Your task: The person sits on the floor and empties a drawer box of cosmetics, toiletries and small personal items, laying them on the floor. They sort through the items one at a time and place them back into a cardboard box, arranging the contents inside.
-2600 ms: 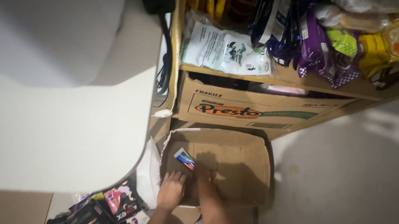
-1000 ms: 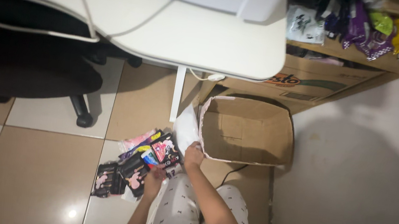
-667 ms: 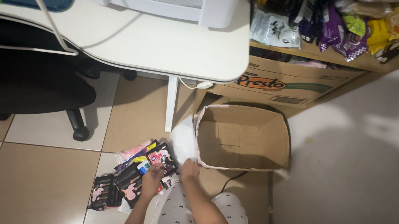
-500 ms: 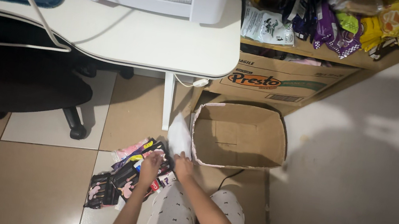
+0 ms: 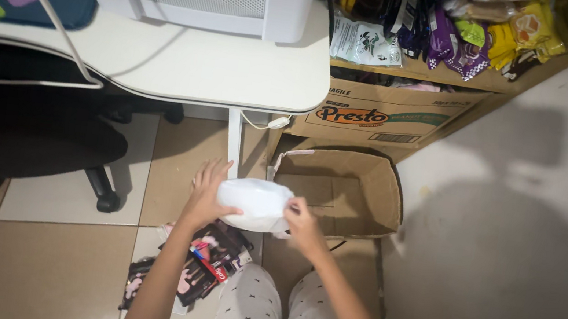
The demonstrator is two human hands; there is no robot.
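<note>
Raised now, both hands' fingers (image 5: 226, 211) clasp a smooth, rounded white bag (image 5: 253, 204).

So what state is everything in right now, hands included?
White packet: held up between both hands.
Left hand: gripping its left end.
Right hand: gripping its right end.
Open cardboard box: flaps up, looks empty.
Dark packets: piled on the floor.

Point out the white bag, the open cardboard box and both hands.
white bag (image 5: 255, 204), head view, middle of its top face
open cardboard box (image 5: 361, 192), head view, inner floor
left hand (image 5: 206, 189), head view, back
right hand (image 5: 302, 217), head view, back
</note>
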